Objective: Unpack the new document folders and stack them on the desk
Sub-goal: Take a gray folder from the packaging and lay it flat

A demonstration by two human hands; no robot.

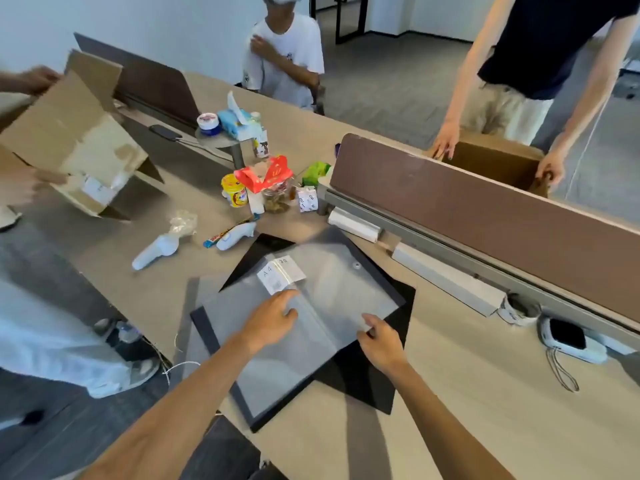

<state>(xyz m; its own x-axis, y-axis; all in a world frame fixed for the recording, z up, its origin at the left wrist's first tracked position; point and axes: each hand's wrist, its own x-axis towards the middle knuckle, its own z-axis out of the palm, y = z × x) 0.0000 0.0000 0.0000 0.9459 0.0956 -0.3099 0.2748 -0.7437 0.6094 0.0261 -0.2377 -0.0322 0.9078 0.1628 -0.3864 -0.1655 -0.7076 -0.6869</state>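
A pack of translucent grey document folders (332, 289) in clear plastic wrap lies on the desk, over a black mat (381, 375). A white A4 label (280, 275) sits on its far side. My left hand (272, 318) rests flat on the pack near the label, fingers spread. At the pack's near right edge my right hand (381, 337) pinches the plastic wrap between thumb and fingers. A snap button (356, 265) shows through the wrap.
Snacks, jars and two white controllers (156, 252) clutter the desk beyond the pack. A brown divider (467, 202) runs along the right. Other people hold open cardboard boxes at far left (76, 140) and far right (498, 164). A white device (568, 337) lies at right.
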